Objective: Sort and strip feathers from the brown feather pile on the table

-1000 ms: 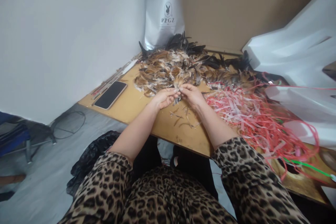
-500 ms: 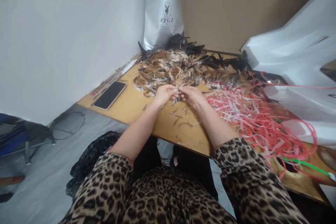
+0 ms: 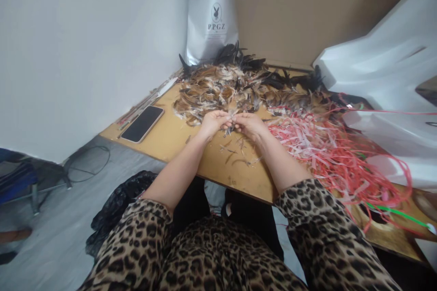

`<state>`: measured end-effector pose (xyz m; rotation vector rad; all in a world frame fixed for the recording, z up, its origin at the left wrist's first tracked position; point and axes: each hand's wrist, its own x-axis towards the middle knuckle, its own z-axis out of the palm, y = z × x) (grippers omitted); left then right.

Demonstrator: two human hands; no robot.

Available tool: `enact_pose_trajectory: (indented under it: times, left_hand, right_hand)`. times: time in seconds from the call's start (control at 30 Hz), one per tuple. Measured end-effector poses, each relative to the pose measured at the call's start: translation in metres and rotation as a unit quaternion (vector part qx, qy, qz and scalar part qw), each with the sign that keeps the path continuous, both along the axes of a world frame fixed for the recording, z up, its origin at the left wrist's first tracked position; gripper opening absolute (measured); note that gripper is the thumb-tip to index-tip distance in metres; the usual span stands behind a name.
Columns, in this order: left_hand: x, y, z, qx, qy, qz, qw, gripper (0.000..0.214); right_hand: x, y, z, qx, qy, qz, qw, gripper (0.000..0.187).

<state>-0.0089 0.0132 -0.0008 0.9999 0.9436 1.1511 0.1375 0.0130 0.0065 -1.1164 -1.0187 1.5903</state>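
Observation:
My left hand and my right hand meet over the near part of the wooden table. Both are closed, fingertips pinching a small feather between them. Dark fluffy bits show just below the fingers; the exact grip is too small to make out. Right behind the hands spreads a pile of brown, cream and black feathers. Several loose thin feathers lie on the tabletop between my forearms.
A smartphone lies at the table's left edge. Tangled red and pink ribbon strips cover the right side, with a green strip at the corner. A white printed bag stands behind the feathers. A black plastic bag sits on the floor.
The feather's tip between my fingers has shifted slightly. Both hands remain together in the same place, still pinching.

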Motion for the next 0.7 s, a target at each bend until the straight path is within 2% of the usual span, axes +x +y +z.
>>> enact_pose_trajectory:
  times: [0.17, 0.33, 0.57, 0.7]
  left_hand:
    - [0.0, 0.0, 0.001, 0.004, 0.004, 0.007, 1.0, 0.014]
    - [0.001, -0.001, 0.001, 0.002, -0.014, 0.003, 1.0, 0.015]
    - [-0.001, -0.001, 0.0, -0.041, -0.052, -0.029, 0.997, 0.013]
    - [-0.003, 0.001, -0.001, -0.068, -0.084, -0.05, 0.993, 0.012]
  right_hand:
    - [0.001, 0.0, 0.001, -0.005, -0.002, -0.002, 1.0, 0.017]
    - [-0.004, 0.0, 0.001, -0.005, 0.036, -0.037, 0.999, 0.017]
    - [-0.012, -0.003, 0.002, -0.036, 0.081, -0.036, 0.995, 0.02]
    - [-0.014, -0.004, 0.002, -0.025, 0.079, -0.046, 0.996, 0.021]
